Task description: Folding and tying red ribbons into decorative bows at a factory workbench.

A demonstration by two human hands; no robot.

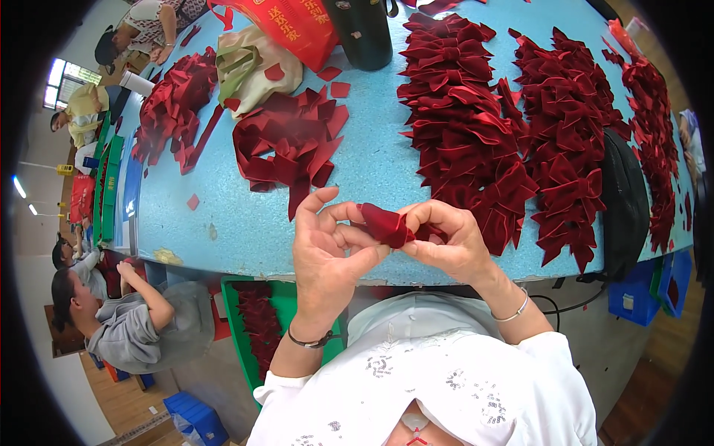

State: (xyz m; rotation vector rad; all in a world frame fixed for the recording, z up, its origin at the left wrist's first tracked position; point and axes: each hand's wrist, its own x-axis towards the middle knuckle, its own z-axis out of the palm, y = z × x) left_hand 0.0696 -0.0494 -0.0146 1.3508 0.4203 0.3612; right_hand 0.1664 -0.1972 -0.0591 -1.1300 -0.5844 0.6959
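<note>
Over the near edge of the blue table (pixel 245 230), both my hands pinch one dark red velvet bow (pixel 387 225). My left hand (pixel 326 256) grips its left part between thumb and fingers. At its right end, my right hand (pixel 450 238) closes thumb and forefinger on the fabric. Part of the bow is hidden behind my fingers. Beyond my left hand lies a loose heap of red velvet strips (pixel 286 141). Past my right hand, finished-looking bows (pixel 461 111) are stacked in a long overlapping row.
More rows of bows (pixel 565 141) lie to the right, beside a black bag (pixel 625 208). A dark bottle (pixel 363 33), a red bag (pixel 286 26) and a cream cloth bag (pixel 260 67) stand at the back. Below the edge sits a green crate (pixel 290 297). A person (pixel 141 316) sits at left.
</note>
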